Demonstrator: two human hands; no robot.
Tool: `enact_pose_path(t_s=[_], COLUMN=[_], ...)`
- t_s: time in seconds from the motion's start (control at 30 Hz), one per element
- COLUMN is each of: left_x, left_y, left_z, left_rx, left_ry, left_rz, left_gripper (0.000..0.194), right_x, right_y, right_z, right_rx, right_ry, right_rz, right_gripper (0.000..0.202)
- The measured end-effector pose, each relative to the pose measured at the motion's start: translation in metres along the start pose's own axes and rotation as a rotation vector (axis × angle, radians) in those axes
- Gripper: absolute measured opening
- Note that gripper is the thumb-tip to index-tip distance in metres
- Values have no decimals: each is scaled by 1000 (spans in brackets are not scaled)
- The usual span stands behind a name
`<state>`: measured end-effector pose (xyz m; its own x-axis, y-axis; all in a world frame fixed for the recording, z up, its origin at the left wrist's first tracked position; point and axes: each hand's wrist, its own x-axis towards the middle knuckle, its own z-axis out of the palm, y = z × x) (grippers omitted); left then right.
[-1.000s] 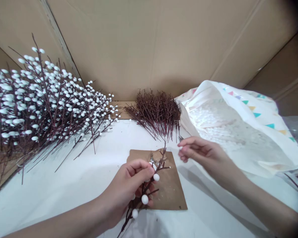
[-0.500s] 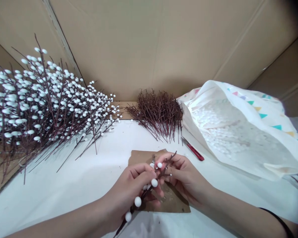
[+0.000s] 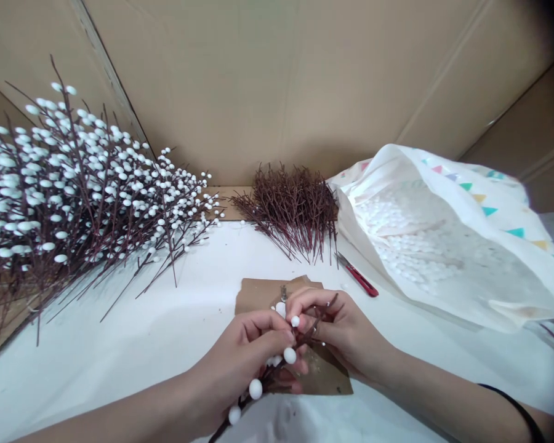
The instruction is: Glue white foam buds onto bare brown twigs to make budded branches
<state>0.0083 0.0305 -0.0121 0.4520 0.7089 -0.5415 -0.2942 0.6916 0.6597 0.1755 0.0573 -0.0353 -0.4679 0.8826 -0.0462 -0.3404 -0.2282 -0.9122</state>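
A brown artificial branch (image 3: 270,374) with round white berries slants across the space between my two hands. My left hand (image 3: 253,347) is closed round its stem, thumb and forefinger pinching a twig near the upper end. White berries stick out below and beside those fingers. My right hand (image 3: 337,320) is at the branch's tip, its thumb and forefinger closed on a small white berry (image 3: 295,321). Bare twigs cross in front of the right palm. Under both hands lies a piece of brown cardboard (image 3: 253,295). The right hand's lower fingers are partly hidden behind the stem.
A big pile of white-berried branches (image 3: 101,178) fills the left side. Bare brown branches (image 3: 295,209) lie in a bunch at the back. Red-handled snips (image 3: 362,283) rest beside a white bag (image 3: 471,258) holding many loose white berries. Cardboard walls (image 3: 258,80) enclose the white table (image 3: 166,332).
My right forefinger has come down onto the small white berry near the tip. The branch and its berries have shifted slightly down in view; my left hand keeps its grip.
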Motion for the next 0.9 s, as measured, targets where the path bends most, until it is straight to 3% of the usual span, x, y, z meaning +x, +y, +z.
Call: enact_pose_path(t_s=[0.67, 0.9], left_x=[-1, -3], left_y=[-1, 1], left_z=[-3, 0], left_rx=[19, 58], left_ry=[-115, -69], left_rz=[-43, -47], left_gripper=[13, 15], right_x=[-1, -2], right_y=[7, 9], right_z=[-14, -11], right_rx=[-105, -76], right_ry=[-116, -100], right_rz=[-14, -21], right_gripper=[5, 8])
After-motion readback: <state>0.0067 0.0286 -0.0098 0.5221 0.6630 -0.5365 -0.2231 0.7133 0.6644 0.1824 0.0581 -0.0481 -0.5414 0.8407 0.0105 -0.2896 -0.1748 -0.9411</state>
